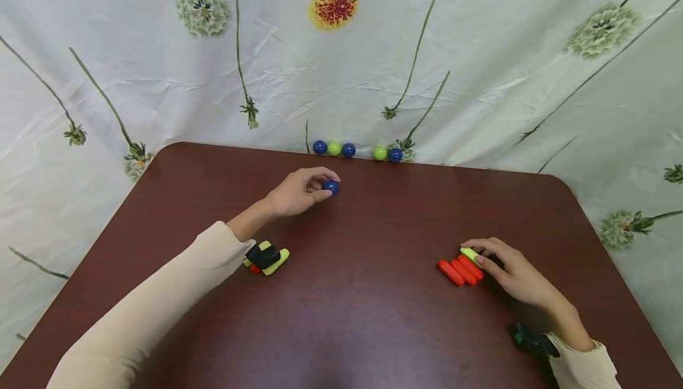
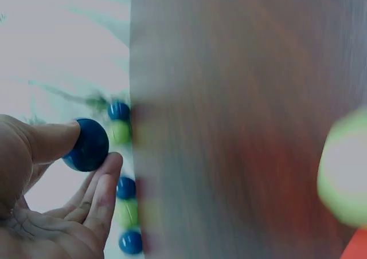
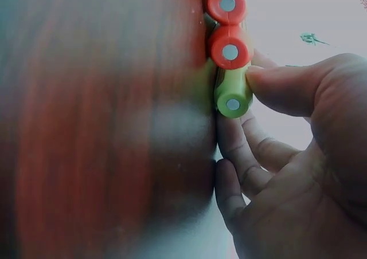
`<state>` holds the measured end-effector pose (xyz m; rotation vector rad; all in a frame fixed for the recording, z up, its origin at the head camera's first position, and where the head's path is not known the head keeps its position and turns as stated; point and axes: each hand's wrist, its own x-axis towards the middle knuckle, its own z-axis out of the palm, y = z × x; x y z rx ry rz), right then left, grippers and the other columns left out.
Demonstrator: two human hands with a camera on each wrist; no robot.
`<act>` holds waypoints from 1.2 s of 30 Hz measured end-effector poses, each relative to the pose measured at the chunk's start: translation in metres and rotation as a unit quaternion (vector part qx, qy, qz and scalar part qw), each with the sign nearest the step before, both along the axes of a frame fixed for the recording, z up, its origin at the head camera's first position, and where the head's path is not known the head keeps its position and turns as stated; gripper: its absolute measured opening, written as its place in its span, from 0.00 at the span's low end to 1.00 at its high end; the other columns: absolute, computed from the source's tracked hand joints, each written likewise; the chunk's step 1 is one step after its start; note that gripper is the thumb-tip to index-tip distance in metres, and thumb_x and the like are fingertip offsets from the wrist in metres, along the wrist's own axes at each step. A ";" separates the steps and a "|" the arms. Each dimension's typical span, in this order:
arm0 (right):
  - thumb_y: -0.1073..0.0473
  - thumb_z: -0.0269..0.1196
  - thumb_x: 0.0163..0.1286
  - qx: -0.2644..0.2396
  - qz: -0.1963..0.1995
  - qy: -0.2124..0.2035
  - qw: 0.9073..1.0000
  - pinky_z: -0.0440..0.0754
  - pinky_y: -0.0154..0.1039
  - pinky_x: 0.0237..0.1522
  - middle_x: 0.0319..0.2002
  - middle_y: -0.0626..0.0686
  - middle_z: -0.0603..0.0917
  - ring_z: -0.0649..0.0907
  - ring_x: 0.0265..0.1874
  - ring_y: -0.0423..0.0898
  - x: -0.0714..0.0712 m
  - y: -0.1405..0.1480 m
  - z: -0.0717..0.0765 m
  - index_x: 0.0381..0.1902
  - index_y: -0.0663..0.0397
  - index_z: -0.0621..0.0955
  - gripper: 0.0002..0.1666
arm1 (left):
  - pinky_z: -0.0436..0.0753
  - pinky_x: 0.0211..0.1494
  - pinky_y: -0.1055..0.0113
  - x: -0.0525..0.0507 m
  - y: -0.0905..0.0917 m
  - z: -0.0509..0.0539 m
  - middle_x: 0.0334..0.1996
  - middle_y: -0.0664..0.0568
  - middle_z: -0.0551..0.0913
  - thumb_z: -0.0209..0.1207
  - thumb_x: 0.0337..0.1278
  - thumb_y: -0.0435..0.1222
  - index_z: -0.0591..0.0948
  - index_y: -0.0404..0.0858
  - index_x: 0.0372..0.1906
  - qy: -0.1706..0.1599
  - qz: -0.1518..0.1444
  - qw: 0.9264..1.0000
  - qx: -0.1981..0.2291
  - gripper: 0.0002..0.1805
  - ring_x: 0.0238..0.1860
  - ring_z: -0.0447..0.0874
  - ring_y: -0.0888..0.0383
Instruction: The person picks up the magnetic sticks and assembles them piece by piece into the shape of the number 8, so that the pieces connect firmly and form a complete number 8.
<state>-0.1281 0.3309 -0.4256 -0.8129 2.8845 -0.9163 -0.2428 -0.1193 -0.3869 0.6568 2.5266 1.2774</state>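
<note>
My left hand [image 1: 299, 192] pinches a glossy blue ball [image 1: 331, 187] between thumb and fingers, over the far middle of the table. In the left wrist view the blue ball [image 2: 89, 145] sits at the thumb tip. On the right of the table, my right hand [image 1: 514, 270] has thumb and fingers on a short lime-green rod [image 1: 471, 255]. That rod lies alongside red rods [image 1: 450, 272]. Silver discs show on the ends of the green rod [image 3: 232, 101] and the red rods [image 3: 229, 51] in the right wrist view.
Blue and lime-green balls [image 1: 334, 148] stand in two groups along the far edge of the brown table [image 1: 363, 318]. Lime-green and red rods [image 1: 276, 262] lie beneath the left wrist, partly hidden by its black camera [image 1: 262, 255]. A flowered white cloth [image 1: 341, 63] hangs behind.
</note>
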 end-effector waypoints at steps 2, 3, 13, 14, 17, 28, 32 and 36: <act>0.67 0.62 0.72 0.002 -0.001 0.003 1.000 0.77 0.32 0.44 0.50 0.46 0.82 0.78 0.41 0.34 -0.001 0.000 0.000 0.59 0.50 0.80 0.19 | 0.80 0.46 0.61 0.009 0.005 0.002 0.50 0.41 0.83 0.59 0.69 0.31 0.79 0.37 0.59 0.000 0.001 1.000 0.002 0.17 0.45 0.83 0.50; 0.67 0.62 0.71 0.002 -0.002 0.003 1.000 0.77 0.32 0.43 0.49 0.45 0.82 0.78 0.41 0.33 -0.002 0.000 0.001 0.59 0.50 0.80 0.19 | 0.80 0.46 0.62 0.013 0.007 0.002 0.50 0.42 0.83 0.60 0.68 0.31 0.79 0.37 0.59 -0.001 0.000 1.000 0.000 0.16 0.45 0.84 0.51; 0.69 0.66 0.67 0.003 0.011 0.023 1.000 0.77 0.32 0.38 0.47 0.46 0.84 0.78 0.37 0.32 -0.006 0.001 0.005 0.58 0.51 0.81 0.22 | 0.83 0.48 0.61 0.047 0.021 -0.003 0.49 0.41 0.83 0.62 0.66 0.30 0.80 0.38 0.56 -0.015 -0.020 1.000 0.002 0.15 0.47 0.87 0.51; 0.69 0.66 0.67 0.004 0.012 0.025 1.000 0.77 0.32 0.38 0.47 0.46 0.84 0.78 0.37 0.32 -0.007 0.000 0.005 0.58 0.51 0.81 0.22 | 0.84 0.48 0.61 0.050 0.023 -0.004 0.49 0.41 0.83 0.62 0.66 0.30 0.81 0.38 0.56 -0.013 -0.020 1.000 0.004 0.15 0.47 0.87 0.51; 0.68 0.66 0.67 0.007 0.011 0.025 1.000 0.76 0.32 0.37 0.48 0.47 0.84 0.78 0.36 0.32 -0.008 0.000 0.006 0.58 0.51 0.81 0.22 | 0.84 0.48 0.62 0.058 0.027 -0.007 0.48 0.43 0.84 0.63 0.65 0.31 0.81 0.38 0.55 -0.010 -0.018 1.000 0.009 0.15 0.46 0.87 0.53; 0.67 0.67 0.66 0.013 0.005 0.017 1.000 0.77 0.33 0.37 0.48 0.47 0.84 0.80 0.35 0.32 -0.011 -0.001 0.007 0.58 0.51 0.81 0.22 | 0.83 0.42 0.68 0.082 0.040 -0.018 0.43 0.48 0.87 0.67 0.61 0.32 0.83 0.39 0.53 0.019 -0.007 1.000 0.008 0.15 0.37 0.86 0.60; 0.68 0.67 0.66 0.018 0.006 0.025 1.000 0.77 0.33 0.36 0.46 0.46 0.84 0.79 0.34 0.32 -0.013 -0.002 0.007 0.57 0.51 0.82 0.22 | 0.84 0.42 0.67 0.087 0.045 -0.021 0.42 0.49 0.88 0.68 0.59 0.32 0.84 0.39 0.51 0.030 0.004 1.000 0.005 0.15 0.37 0.86 0.59; 0.68 0.67 0.66 0.023 0.010 0.024 0.999 0.78 0.34 0.36 0.46 0.46 0.84 0.79 0.34 0.32 -0.015 -0.004 0.007 0.57 0.51 0.82 0.22 | 0.84 0.42 0.67 0.092 0.050 -0.026 0.40 0.49 0.88 0.68 0.59 0.32 0.84 0.38 0.49 0.041 0.015 0.999 0.008 0.14 0.36 0.86 0.59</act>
